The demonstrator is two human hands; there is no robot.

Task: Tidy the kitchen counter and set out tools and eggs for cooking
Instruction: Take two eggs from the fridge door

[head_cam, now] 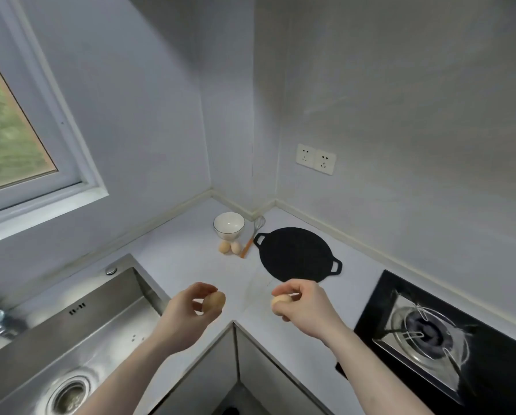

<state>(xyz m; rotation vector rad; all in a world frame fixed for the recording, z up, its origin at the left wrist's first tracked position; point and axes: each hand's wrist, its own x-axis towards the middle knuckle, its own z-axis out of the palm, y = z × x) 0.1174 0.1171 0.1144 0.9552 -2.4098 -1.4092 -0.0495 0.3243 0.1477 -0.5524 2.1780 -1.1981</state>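
Observation:
My left hand (191, 310) holds a brown egg (214, 302) above the counter's front corner. My right hand (304, 307) holds a second, paler egg (280, 301), pinched in its fingers at about the same height. Far back in the corner stands a white bowl (229, 225). Two more eggs (230, 247) lie on the counter just in front of the bowl. A whisk with an orange handle (252, 238) lies to their right. A flat black pan with two handles (295, 255) rests beside the whisk.
A steel sink (80, 333) with a drain fills the left, with a tap at the far left edge. A black gas hob (439, 339) with one burner sits at the right. The pale counter (188, 265) runs around the wall corner. Two wall sockets (315, 159) hang above the pan.

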